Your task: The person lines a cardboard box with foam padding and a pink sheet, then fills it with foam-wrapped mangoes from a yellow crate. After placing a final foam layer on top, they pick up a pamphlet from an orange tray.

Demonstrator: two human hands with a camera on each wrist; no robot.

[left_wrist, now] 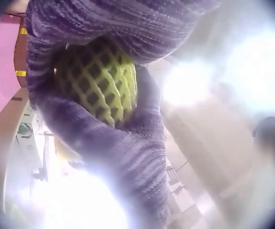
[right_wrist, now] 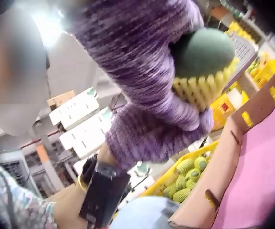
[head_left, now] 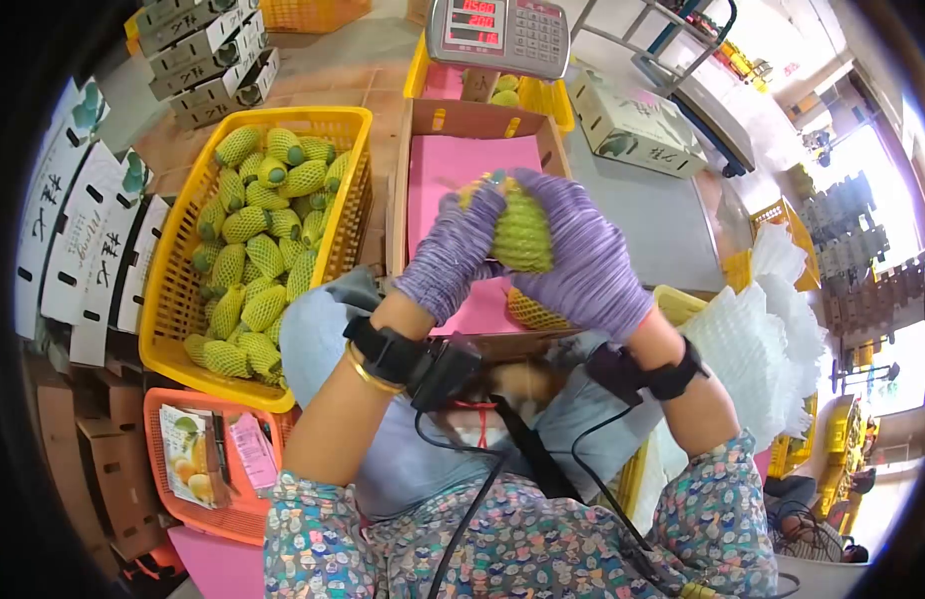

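Both hands, in purple knitted gloves, hold a green mango (head_left: pixel 522 235) in a yellow foam net sleeve. My left hand (head_left: pixel 453 245) grips its left side, and my right hand (head_left: pixel 587 255) curls round its right side. In the right wrist view the mango's bare green end (right_wrist: pixel 206 50) sticks out past the net's edge. The left wrist view shows the meshed part of the foam net (left_wrist: pixel 106 83) between gloved fingers. Below the hands is a cardboard box (head_left: pixel 401 200) lined with pink paper (head_left: pixel 472 160). Another netted mango (head_left: pixel 532 311) lies at its near end.
A yellow crate (head_left: pixel 168 309) full of netted mangoes stands to the left. Behind the box is a digital scale (head_left: pixel 497 35) with lit red figures. White foam nets (head_left: pixel 757 334) are heaped at right; an orange basket (head_left: pixel 198 514) with papers sits at lower left.
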